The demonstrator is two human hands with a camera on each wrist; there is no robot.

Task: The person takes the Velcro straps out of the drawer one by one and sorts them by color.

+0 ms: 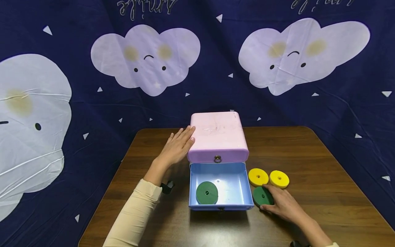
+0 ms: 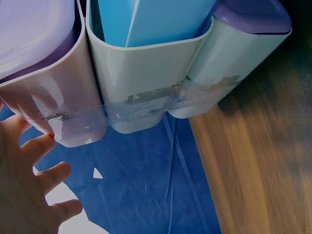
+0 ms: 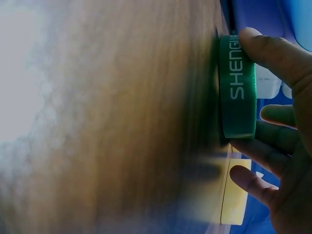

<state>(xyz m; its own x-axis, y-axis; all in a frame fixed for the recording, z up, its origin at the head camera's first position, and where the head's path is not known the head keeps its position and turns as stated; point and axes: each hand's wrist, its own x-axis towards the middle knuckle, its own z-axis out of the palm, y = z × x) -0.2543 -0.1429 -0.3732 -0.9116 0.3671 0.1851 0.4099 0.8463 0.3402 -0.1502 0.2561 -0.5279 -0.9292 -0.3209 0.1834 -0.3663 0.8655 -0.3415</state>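
Observation:
My left hand (image 1: 176, 147) rests its extended fingers against the left side of a pink-topped drawer cabinet (image 1: 217, 130). Below the purple top drawer front, a blue drawer (image 1: 232, 187) is pulled out and holds a green roll of tape (image 1: 202, 196) lying flat at its left. To the right of that drawer, my right hand (image 1: 285, 204) grips a second green roll of tape (image 3: 239, 87) by its edge, thumb on one side and fingers on the other. White letters show on its rim. Just behind it lie two yellow rolls (image 1: 256, 178) side by side.
In the left wrist view, the cabinet's tiers are joined by clear tape (image 2: 141, 107). A small dark object (image 1: 167, 187) lies by the left sleeve. The brown wooden table (image 1: 318, 178) ends at a dark blue cloth (image 1: 216, 99) printed with clouds.

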